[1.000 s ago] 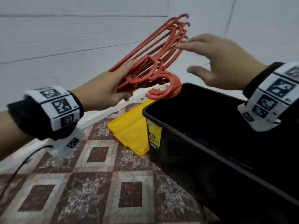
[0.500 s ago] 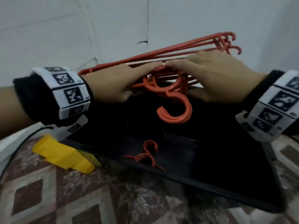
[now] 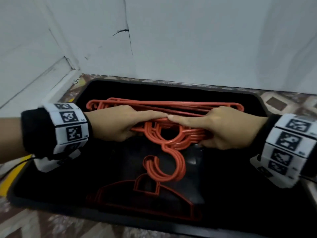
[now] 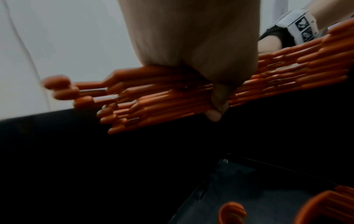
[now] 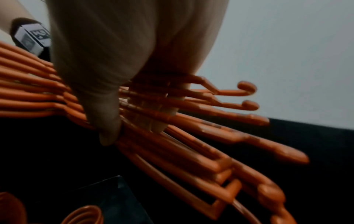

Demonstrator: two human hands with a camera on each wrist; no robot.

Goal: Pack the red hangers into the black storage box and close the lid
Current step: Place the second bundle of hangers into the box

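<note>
White wall (image 3: 188, 40); patterned tiled floor (image 3: 281, 102).

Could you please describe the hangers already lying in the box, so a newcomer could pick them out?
Look inside the black storage box, at its near end. A flat stack of red hangers lies on the floor there, untouched, unlike the bundle gripped above by both hands.
</note>
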